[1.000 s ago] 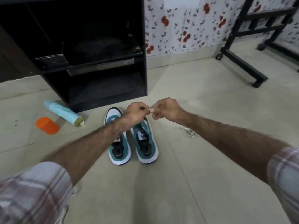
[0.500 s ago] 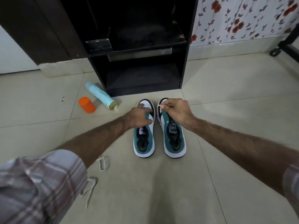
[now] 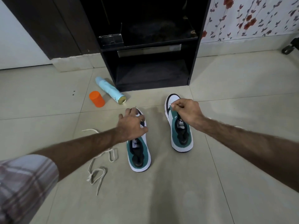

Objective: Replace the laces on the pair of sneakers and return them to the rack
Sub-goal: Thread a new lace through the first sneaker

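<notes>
Two sneakers stand on the tiled floor [image 3: 242,94] in front of the black rack [image 3: 152,50], toes toward it. Left sneaker [image 3: 139,152] sits nearer the camera; right sneaker [image 3: 181,135] is closer to the rack, a gap between them.

Left hand [image 3: 131,125] rests on the forepart of the left sneaker, fingers curled over it. Right hand [image 3: 187,113] is at the right sneaker's throat, fingers pinching what looks like a white lace tip [image 3: 170,104]; too small to be sure.

Handling, by judgement: sneakers light, uppers soft, soles stiff. Best taken at the heel collar or across the midfoot. Lace limp, apt to snag; hold near the tip.

A loose lace [image 3: 98,167] lies in coils on the floor left of the left sneaker, under the left forearm. Farther left, near the rack's lower left corner, an orange cap [image 3: 96,99] stands just beside a pale blue spray can [image 3: 110,89] lying on its side. Neither blocks the rack's lower shelf. A caster wheel [image 3: 288,48] shows at the floor's far right edge.
</notes>
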